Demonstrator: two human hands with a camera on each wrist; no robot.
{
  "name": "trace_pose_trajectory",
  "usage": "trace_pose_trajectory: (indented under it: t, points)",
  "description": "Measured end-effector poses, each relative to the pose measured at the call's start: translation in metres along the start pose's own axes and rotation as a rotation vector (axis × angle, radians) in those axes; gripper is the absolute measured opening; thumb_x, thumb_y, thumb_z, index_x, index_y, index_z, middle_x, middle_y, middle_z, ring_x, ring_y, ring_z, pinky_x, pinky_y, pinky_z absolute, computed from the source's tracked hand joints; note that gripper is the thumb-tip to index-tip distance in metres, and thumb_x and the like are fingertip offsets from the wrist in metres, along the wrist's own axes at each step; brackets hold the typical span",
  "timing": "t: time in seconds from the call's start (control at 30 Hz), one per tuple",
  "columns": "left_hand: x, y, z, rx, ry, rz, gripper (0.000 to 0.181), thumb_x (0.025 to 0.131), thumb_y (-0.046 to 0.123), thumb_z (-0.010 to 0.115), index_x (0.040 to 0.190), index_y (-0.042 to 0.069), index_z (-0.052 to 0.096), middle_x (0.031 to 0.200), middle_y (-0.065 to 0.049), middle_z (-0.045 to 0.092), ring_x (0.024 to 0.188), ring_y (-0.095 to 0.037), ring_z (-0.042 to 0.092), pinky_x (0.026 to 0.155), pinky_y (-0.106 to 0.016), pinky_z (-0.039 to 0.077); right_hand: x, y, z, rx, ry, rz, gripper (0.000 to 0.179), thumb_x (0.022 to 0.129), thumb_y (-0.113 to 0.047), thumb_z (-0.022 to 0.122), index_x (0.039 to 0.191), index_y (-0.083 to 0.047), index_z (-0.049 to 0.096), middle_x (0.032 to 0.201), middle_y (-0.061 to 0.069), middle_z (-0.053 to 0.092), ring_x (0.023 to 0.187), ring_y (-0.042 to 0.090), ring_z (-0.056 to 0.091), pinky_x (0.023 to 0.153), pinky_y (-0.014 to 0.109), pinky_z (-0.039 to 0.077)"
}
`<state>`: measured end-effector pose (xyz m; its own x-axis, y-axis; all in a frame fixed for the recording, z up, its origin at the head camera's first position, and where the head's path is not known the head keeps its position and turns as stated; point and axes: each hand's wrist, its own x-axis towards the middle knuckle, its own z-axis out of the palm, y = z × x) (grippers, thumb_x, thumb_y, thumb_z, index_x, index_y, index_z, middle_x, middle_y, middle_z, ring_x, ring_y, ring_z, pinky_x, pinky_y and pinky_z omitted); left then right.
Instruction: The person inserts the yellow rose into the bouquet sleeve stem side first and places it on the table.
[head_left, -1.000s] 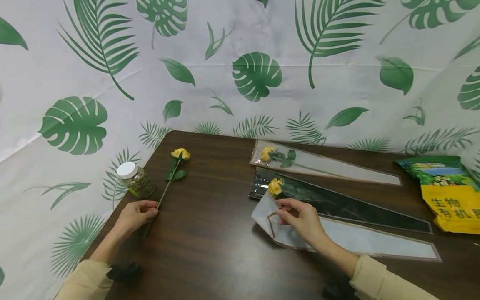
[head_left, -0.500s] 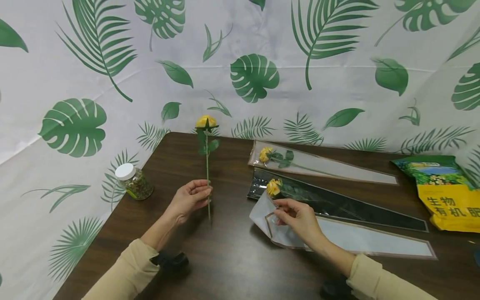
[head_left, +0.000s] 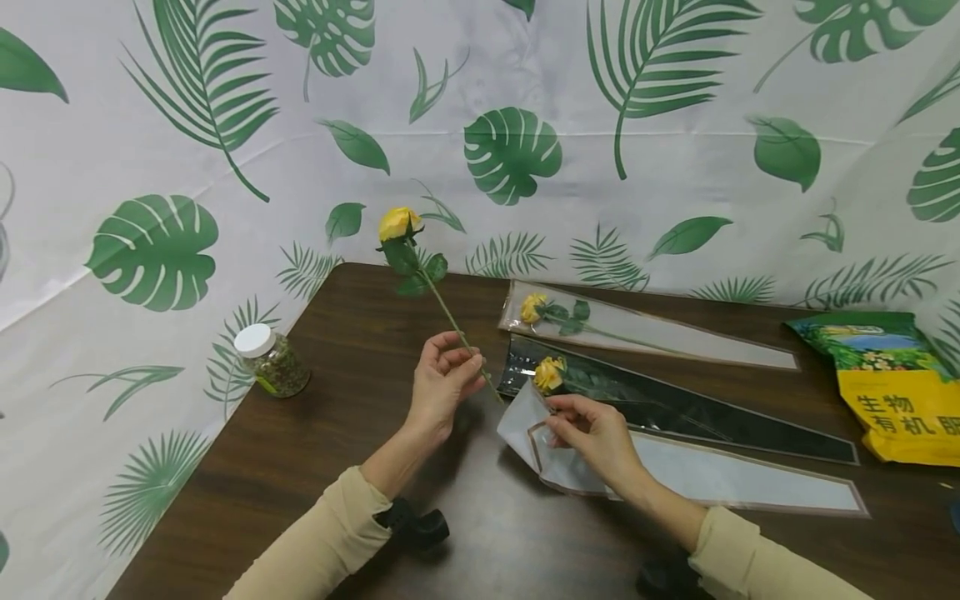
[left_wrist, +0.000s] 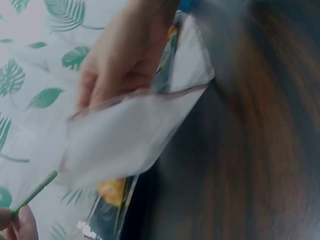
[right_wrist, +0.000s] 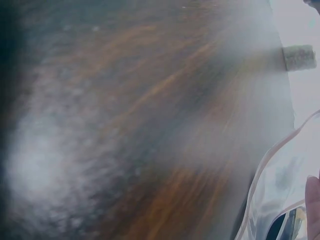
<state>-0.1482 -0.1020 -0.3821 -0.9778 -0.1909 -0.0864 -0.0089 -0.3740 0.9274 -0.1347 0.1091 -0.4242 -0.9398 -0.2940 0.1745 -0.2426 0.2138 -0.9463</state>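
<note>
In the head view my left hand pinches the lower stem of a yellow rose, held tilted above the table with its bloom up and to the left. The bottom tip of the stem points at the mouth of a white flower sleeve with a brown border. My right hand pinches the sleeve's upper edge and lifts its wide end, while the narrow end lies flat to the right. In the right wrist view, the sleeve's clear front bows outward beside a finger.
Behind the white sleeve lie a black sleeve and a pale sleeve, each with a yellow rose inside. A white-lidded jar stands at the table's left edge. A yellow and green bag lies at the right.
My left hand has lifted the rose off the left side of the table and carried it right, tilting its stem toward the sleeve. The right hand keeps its place.
</note>
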Motion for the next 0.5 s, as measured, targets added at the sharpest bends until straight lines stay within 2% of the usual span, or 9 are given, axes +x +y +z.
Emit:
trace_pose_trajectory:
  t: [0.1,0.27,0.5]
  points:
    - [-0.004,-0.006,0.007,-0.003,-0.018,0.039,0.039,0.084,-0.013,0.059,0.112,0.008,0.043,0.087,0.003,0.059,0.073,-0.007,0.061,0.062,-0.021,0.054,0.002,-0.002,0.001,0.007,0.004,0.012,0.023,0.084,0.006,0.063,0.107,0.011,0.063,0.079,0.022,0.067,0.060,0.006,0.064,0.059,0.025,0.056]
    - [-0.011,-0.016,0.012,0.075,-0.074,0.094,0.040,0.084,-0.012,0.060,0.114,0.005,0.040,0.091,-0.002,0.057,0.073,-0.007,0.060,0.064,-0.020,0.053,0.003,-0.004,0.003,0.016,0.016,0.023,0.023,0.085,0.005,0.064,0.107,0.010,0.063,0.080,0.022,0.067,0.060,0.007,0.065,0.060,0.025,0.056]
    - [-0.018,-0.028,0.012,0.251,-0.156,0.254,0.049,0.083,-0.010,0.063,0.122,0.002,0.038,0.104,-0.026,0.057,0.078,-0.012,0.060,0.069,-0.022,0.053,0.004,-0.006,0.005,0.036,0.026,-0.010,0.023,0.085,0.004,0.064,0.107,0.011,0.062,0.079,0.021,0.066,0.060,0.008,0.065,0.059,0.026,0.056]
